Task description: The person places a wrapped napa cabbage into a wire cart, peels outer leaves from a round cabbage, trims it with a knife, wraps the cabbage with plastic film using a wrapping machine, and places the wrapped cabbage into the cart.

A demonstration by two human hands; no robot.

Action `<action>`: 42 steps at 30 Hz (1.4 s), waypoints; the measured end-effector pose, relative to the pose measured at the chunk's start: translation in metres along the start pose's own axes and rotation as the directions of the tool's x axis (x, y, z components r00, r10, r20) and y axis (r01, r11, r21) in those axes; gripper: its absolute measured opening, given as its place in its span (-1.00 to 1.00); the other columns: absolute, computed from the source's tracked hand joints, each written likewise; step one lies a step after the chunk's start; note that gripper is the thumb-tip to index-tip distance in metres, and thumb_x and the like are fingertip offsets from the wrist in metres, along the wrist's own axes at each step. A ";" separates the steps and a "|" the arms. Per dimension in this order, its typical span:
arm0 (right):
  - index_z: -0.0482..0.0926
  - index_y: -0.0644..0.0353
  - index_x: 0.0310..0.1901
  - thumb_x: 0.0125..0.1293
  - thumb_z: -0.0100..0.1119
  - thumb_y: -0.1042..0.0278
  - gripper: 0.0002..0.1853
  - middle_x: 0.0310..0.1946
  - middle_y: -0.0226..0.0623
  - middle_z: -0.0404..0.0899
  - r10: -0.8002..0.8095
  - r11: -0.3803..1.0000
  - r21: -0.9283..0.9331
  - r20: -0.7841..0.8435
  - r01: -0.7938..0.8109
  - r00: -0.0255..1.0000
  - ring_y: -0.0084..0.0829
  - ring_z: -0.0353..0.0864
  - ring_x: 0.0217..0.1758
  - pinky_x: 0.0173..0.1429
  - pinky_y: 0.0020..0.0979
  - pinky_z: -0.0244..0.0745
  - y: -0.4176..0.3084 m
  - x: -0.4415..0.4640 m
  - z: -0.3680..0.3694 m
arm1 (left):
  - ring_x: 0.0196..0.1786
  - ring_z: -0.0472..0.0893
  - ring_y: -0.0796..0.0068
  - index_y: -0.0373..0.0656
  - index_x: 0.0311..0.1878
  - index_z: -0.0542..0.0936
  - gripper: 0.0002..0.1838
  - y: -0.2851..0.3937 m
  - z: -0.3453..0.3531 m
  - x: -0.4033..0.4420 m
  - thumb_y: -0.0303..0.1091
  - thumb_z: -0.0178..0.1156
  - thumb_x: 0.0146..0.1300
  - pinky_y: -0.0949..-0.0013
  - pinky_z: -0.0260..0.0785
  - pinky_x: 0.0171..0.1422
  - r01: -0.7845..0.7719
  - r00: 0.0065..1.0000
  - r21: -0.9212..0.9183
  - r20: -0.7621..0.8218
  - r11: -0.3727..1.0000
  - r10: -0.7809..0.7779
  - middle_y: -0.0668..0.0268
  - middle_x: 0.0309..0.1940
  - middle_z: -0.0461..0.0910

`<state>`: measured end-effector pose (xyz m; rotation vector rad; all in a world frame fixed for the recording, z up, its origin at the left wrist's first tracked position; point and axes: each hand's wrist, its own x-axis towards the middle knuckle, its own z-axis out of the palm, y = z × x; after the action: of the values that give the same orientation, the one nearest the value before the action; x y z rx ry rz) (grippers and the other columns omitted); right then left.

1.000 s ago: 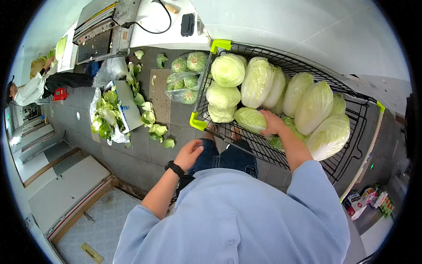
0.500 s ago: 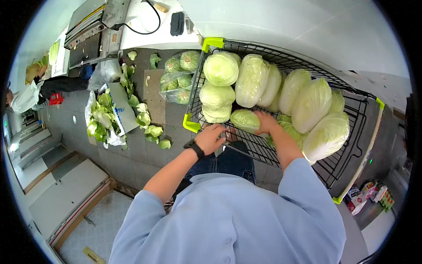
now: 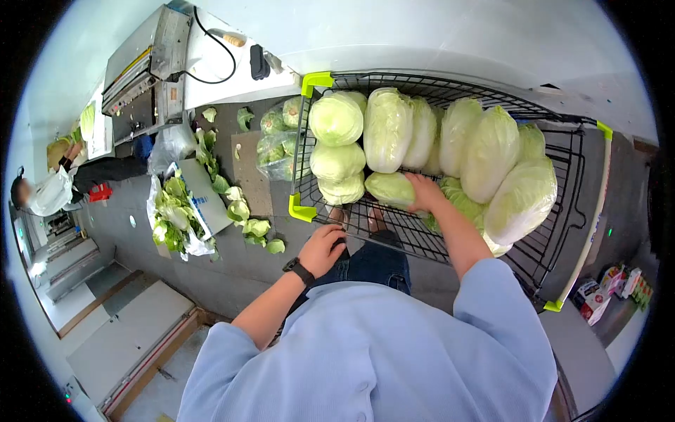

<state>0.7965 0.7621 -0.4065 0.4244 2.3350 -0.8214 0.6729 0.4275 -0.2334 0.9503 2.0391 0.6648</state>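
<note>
One small cabbage [image 3: 389, 190] lies in the cart [image 3: 555, 232], its end under the right hand [image 3: 424, 193], whose fingers bend over it; whether they grip it firmly, I cannot tell. The left hand [image 3: 321, 251] is half open, fingers loosely curved, near the cart's side, with a watch [image 3: 298, 271] on its wrist. Just beside the small cabbage, round cabbages [image 3: 337, 162] sit at the cart's end, next to green corner pieces [image 3: 302, 209]. Long cabbages [image 3: 490, 155] fill the middle, some in shiny wrap. Outside the cart, bagged cabbages [image 3: 273, 149] rest on the floor [image 3: 211, 264], then loose leaves [image 3: 238, 210] and a box [image 3: 204, 193] beside a leaf-filled bag [image 3: 176, 214]. Farther off, a person [image 3: 53, 190] is beside a white counter [image 3: 100, 130].
</note>
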 end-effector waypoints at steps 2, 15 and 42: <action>0.16 0.02 0.53 -0.33 0.68 0.11 0.28 0.35 -0.06 0.39 0.060 0.998 -0.022 0.060 -0.059 0.996 0.06 0.41 0.37 0.44 0.01 0.37 -0.006 0.007 -0.004 | 0.25 0.52 -0.04 -0.21 0.12 0.57 -0.69 -0.005 -0.002 -0.010 -0.34 0.24 0.36 0.08 0.40 0.34 0.019 0.999 0.008 0.050 1.000 -0.019 0.06 0.21 0.52; 0.40 0.07 0.39 0.17 0.46 0.04 -0.22 0.23 -0.06 0.55 0.069 0.994 -0.088 -0.010 -0.070 0.998 -0.04 0.59 0.23 0.24 -0.09 0.55 -0.084 -0.061 -0.031 | 0.14 0.59 0.05 -0.25 0.10 0.59 -0.69 -0.007 -0.026 -0.044 -0.28 0.21 0.41 0.17 0.44 0.26 0.081 0.996 -0.061 -0.020 0.995 -0.082 0.13 0.05 0.61; 0.60 0.21 0.17 0.44 0.10 -0.05 -0.49 0.06 0.01 0.68 -0.184 0.982 0.047 0.065 0.181 0.981 0.01 0.65 0.15 0.22 -0.10 0.53 -0.531 0.127 0.107 | -0.53 0.59 0.33 -0.24 -0.15 0.71 -0.88 -0.140 -0.443 -0.386 -0.47 0.26 0.29 0.27 0.50 -0.35 -0.427 0.465 0.134 -0.816 0.895 0.344 0.28 -0.54 0.61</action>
<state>0.4954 0.3028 -0.3154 0.1970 2.3205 -0.9558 0.4184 -0.0208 0.0815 1.1989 2.5565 1.7277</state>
